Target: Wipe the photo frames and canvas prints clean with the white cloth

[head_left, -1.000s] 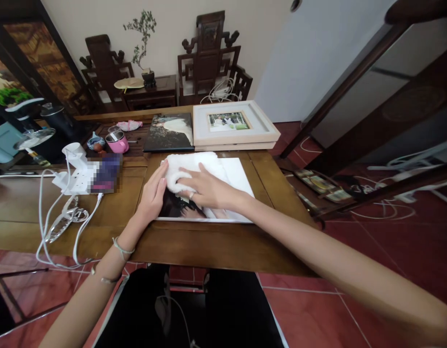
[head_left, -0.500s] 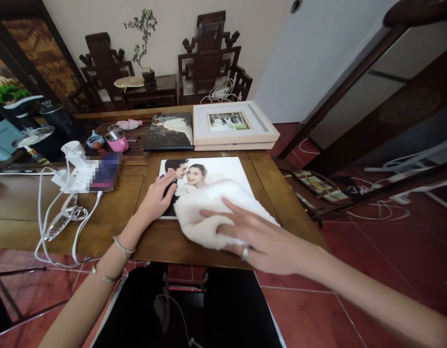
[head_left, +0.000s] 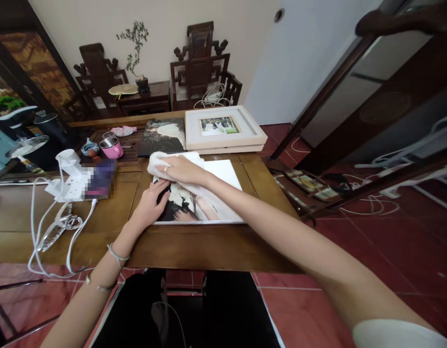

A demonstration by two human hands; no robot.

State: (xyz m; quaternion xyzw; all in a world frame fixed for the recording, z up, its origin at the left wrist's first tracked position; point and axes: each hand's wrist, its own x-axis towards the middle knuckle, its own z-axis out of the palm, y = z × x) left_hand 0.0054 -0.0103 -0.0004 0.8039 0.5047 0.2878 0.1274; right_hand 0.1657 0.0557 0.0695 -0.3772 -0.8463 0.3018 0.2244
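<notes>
A photo panel (head_left: 226,193) showing a couple lies flat near the front edge of the wooden table (head_left: 216,246). On its left edge rests my left hand (head_left: 151,203), fingers spread and holding nothing. A fluffy white cloth (head_left: 159,162) covers the panel's upper left part, with my right hand (head_left: 181,170) pressing on it and gripping it. The cloth and my right forearm hide much of the picture, including the faces.
Behind the panel are a dark photo panel (head_left: 163,137) and stacked light frames (head_left: 250,126). To the left are a pink cup (head_left: 111,148), a power strip (head_left: 69,186) with white cables, and a clear hair clip (head_left: 55,232). Chairs stand by the wall.
My right hand has carried the cloth from the panel's lower right to its upper left, uncovering the lower part. My left hand stays at the left edge. The view has shifted slightly.
</notes>
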